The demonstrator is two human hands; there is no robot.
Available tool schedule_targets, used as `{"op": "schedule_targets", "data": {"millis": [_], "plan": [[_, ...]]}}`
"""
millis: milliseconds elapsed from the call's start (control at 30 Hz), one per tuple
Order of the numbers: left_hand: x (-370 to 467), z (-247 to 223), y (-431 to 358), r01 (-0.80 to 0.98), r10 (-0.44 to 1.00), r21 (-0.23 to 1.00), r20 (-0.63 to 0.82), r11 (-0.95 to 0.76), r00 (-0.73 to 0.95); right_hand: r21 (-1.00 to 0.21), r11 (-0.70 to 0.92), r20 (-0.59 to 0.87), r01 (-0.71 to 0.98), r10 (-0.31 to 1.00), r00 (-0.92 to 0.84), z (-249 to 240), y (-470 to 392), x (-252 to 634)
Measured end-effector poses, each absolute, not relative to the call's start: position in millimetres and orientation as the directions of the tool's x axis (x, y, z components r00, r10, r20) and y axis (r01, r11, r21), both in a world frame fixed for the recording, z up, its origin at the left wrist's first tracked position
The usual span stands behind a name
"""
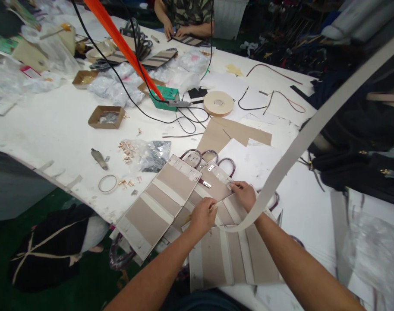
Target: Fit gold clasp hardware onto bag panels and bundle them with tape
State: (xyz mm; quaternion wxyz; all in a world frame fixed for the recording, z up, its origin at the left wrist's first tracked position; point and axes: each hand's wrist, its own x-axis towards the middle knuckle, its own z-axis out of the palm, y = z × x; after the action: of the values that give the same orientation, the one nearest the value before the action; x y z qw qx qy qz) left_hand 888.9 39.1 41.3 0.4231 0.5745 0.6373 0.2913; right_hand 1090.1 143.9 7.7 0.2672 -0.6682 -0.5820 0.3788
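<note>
Several flat beige panels with pale strips and dark handles overlap at the table's front edge; one panel [158,203] lies at the left and another [235,255] nearest my body. My left hand [203,218] is closed over the middle panels, its fingertips pinched beside the white tape [281,160]; what it holds is too small to make out. Fingers of my right hand [244,193] are pressed together at the edge of the upper panel [216,179], gripping its corner. The white tape hangs from the upper right and curls down between my forearms.
Small metal pieces [127,151] and a plastic bag [151,153] lie left of the panels. Beyond are a cardboard box [106,117], a tape roll [218,103], a green box [166,97] and black cables. Another person's hands [175,32] work at the far edge.
</note>
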Motion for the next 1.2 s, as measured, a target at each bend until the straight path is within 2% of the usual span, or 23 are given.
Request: {"op": "schedule_targets", "data": {"millis": [167,367,467,667,800,900,967,1067,1200], "plan": [[884,22,36,0.441,0.967,0.873,-0.253,0.21,0.041,-0.794,-0.215,-0.173,0.568,0.977,0.127,-19,145,1081],[884,24,29,0.372,0.952,0.888,-0.304,0.269,0.038,-0.757,-0.272,-0.119,0.594,0.951,0.284,-26,142,1077],[884,29,26,0.37,0.945,0.879,-0.326,0.302,0.005,-0.757,-0.247,-0.096,0.605,0.958,0.27,-26,136,1077],[880,45,25,0.408,0.958,0.874,-0.288,0.264,-0.003,-0.743,-0.138,-0.058,0.655,0.988,0.142,-14,124,1081],[875,58,24,0.451,0.972,0.871,-0.235,0.198,0.028,-0.754,-0.072,-0.04,0.653,0.997,0.064,22,111,1079],[873,63,24,0.491,0.98,0.857,-0.196,0.155,0.033,-0.828,0.081,-0.042,0.555,0.978,-0.206,59,92,1070],[872,65,25,0.523,0.984,0.842,-0.175,0.134,0.031,-0.836,0.22,-0.014,0.503,0.908,-0.419,79,82,1063],[869,69,27,0.577,0.989,0.811,-0.144,0.098,0.035,-0.728,0.397,0.008,0.559,0.82,-0.572,93,77,1055],[865,80,28,0.641,0.99,0.768,-0.1,0.012,0.101,-0.551,0.5,-0.041,0.669,0.784,-0.62,100,83,1050]]}}
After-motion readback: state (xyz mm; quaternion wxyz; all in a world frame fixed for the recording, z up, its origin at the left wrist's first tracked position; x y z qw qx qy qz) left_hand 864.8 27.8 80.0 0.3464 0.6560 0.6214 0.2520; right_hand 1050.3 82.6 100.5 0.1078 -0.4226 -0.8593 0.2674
